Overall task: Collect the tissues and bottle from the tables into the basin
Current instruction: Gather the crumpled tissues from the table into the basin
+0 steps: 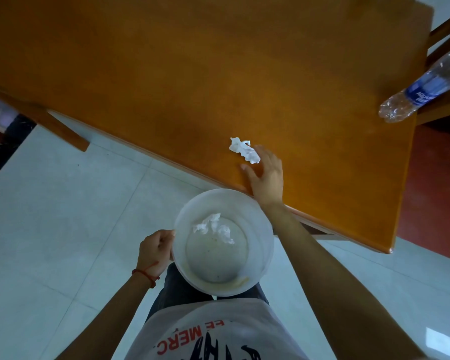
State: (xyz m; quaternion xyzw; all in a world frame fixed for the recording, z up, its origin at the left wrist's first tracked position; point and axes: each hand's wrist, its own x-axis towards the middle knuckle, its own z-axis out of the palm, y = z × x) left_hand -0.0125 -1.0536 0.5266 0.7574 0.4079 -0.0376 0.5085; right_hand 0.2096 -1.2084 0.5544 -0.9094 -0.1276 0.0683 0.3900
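Left hand (155,249) grips basin (266,245) rim; open right hand (266,175) touches crumpled tissue (244,149) on table (166,74).

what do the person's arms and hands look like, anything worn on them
Both arms are bare to the edge of the picture, with no sleeves in sight. The left hand has a thin red string bracelet tied round the wrist, its knot ends hanging loose. The right hand wears nothing: no gloves, rings or watch show on either.

Bench (218,74): you see orange varnished wood, smooth, soft sheen.
Basin (263,229): translucent white plastic, smooth, stained inside.
Tissues (244,150): crumpled white paper, matt.
Bottle (424,89): clear crinkled plastic, glossy blue label.
Floor (63,216): pale glossy tiles.
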